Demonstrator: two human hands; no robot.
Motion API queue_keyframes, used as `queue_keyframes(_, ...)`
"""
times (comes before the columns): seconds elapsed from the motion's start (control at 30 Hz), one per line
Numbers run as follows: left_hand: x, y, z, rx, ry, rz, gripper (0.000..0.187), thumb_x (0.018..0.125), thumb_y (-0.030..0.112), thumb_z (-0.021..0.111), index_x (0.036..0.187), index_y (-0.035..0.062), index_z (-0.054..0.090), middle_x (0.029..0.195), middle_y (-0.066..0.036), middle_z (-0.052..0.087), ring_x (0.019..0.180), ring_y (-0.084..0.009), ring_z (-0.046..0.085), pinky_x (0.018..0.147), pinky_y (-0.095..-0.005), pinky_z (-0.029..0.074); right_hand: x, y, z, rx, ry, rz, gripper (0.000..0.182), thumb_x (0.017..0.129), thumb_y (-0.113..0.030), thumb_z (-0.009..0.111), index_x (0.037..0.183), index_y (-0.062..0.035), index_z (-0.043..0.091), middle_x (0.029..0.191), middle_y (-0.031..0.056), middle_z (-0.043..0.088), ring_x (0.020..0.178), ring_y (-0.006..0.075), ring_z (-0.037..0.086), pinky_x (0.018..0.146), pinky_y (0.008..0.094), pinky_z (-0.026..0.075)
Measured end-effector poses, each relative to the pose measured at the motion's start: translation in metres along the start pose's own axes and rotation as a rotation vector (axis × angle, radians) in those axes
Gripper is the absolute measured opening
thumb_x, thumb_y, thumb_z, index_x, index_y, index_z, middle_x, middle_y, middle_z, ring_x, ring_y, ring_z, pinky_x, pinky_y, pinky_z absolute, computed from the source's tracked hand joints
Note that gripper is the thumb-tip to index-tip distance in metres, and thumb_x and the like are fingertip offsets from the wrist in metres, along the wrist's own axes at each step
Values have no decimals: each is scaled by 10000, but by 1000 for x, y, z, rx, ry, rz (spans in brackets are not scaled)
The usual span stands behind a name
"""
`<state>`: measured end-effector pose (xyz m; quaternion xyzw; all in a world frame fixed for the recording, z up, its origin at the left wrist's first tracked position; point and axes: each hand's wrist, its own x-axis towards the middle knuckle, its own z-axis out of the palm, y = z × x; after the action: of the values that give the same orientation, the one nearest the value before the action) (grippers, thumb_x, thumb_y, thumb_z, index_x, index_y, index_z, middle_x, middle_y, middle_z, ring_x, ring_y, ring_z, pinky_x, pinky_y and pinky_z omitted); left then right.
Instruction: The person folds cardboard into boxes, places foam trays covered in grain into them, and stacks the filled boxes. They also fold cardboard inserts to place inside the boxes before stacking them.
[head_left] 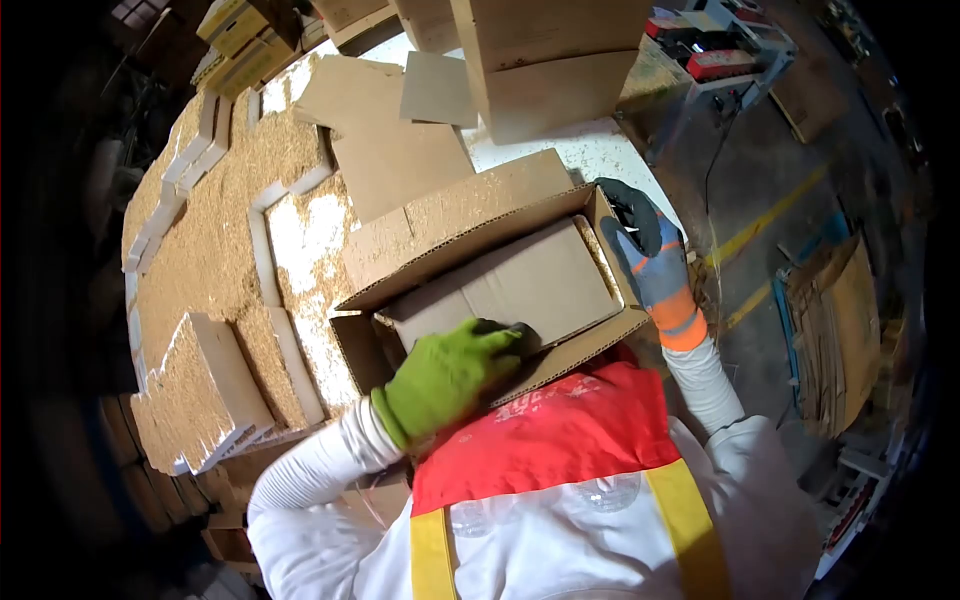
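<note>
An open cardboard box (pixel 430 251) stands in front of my body, tilted in view, with a closed cardboard piece (pixel 520 285) inside it. My left hand (pixel 445 375), in a green glove, reaches over the box's near wall, its dark fingertips at the near edge of the inner piece; what its fingers hold is hidden. My right hand (pixel 645 240), in a grey and orange glove, is closed round the right end wall of the box, with dark fingers at the far right corner.
Blocks with a tan, crumbly surface (pixel 205 285) cover the left of the white table (pixel 590 150). Flat cardboard (pixel 390 150) and a tall carton (pixel 560 80) lie beyond the box. Stacked cardboard (pixel 835 330) and a red-topped machine (pixel 720 65) stand on the right.
</note>
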<state>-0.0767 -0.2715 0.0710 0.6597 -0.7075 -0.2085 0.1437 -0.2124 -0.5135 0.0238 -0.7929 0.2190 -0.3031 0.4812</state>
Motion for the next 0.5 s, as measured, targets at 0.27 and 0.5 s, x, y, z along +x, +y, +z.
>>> queue_keyframes(0.27,0,-45,1,-293,40,-51,490,710,45,634,1199,76,632,1215,-109,631,1150,-313,555,1008,-414,432,15,-17,2,-403,-57,-311,643,720,-203,814,1277,-51,532,1222,154,551,1112,327,547,954,397,457)
queue_keyframes(0.5,-42,-29,-39,-301,370,-140,451,733,10,656,1180,67,633,1241,-111,613,1077,-264,605,924,-363,494,24,-23,26,-730,-1075,-590,419,688,-254,769,1034,-102,587,1000,125,574,898,315,603,747,409,490)
